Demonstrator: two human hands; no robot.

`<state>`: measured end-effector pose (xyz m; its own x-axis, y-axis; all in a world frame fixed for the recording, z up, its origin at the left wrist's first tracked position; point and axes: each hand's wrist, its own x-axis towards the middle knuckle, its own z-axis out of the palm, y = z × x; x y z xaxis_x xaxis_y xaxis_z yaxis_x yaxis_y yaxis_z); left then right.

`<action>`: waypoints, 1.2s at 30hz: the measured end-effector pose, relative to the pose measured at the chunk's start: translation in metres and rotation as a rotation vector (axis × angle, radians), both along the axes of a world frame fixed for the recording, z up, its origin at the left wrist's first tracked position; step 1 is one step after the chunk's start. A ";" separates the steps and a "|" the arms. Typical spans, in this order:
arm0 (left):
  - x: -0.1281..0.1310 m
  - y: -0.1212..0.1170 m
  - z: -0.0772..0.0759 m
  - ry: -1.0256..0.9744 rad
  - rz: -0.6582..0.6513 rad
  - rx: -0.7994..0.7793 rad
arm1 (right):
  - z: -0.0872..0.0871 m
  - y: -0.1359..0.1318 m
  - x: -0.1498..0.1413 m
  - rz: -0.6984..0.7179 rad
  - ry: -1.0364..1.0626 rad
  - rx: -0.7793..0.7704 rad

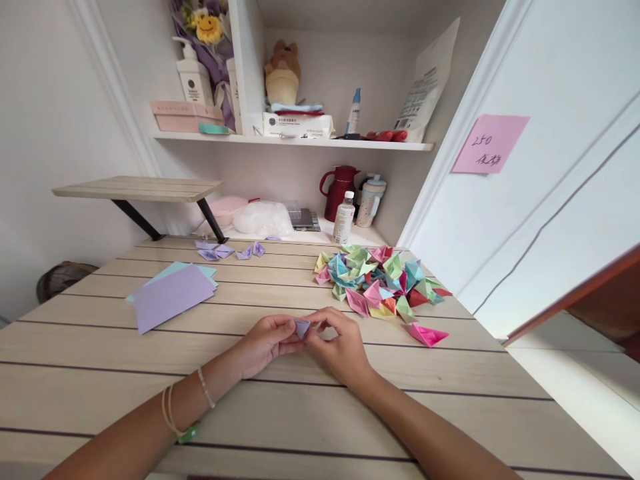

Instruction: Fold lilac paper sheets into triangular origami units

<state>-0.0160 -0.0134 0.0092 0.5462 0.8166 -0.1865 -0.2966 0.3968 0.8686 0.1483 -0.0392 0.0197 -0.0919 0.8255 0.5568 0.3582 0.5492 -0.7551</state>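
Observation:
Between my two hands, over the middle of the slatted table, is a small folded purple paper (pixel 302 328) with a pointed lower end. My left hand (pixel 267 343) pinches its left side between thumb and fingers. On the other side my right hand (pixel 337 343) is closed on the paper's right edge. Fingers cover part of the folds. To the left lie flat purple sheets (pixel 175 297) on top of light blue sheets (pixel 173 269). Several purple folded papers (pixel 223 252) sit farther back, and a heap of colourful paper boats (pixel 373 277) is at the right.
One bright pink paper boat (pixel 429 335) lies apart, in front of the heap. At the back stand a plastic bottle (pixel 343 219), a dark red jug (pixel 341 190) and a tumbler (pixel 371 200). A small raised shelf (pixel 137 188) on black legs overhangs the back left.

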 end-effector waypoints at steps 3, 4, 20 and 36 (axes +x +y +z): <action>0.002 -0.002 0.002 0.002 -0.051 0.005 | -0.002 0.002 0.000 -0.033 -0.002 -0.018; 0.003 -0.002 0.002 0.006 -0.055 -0.002 | -0.004 0.003 0.000 -0.042 -0.002 -0.022; 0.000 -0.001 0.002 0.194 0.017 0.126 | -0.001 0.014 0.014 0.336 0.099 -0.304; -0.003 -0.002 0.004 0.463 0.129 0.565 | -0.002 0.012 0.013 0.128 -0.068 -0.236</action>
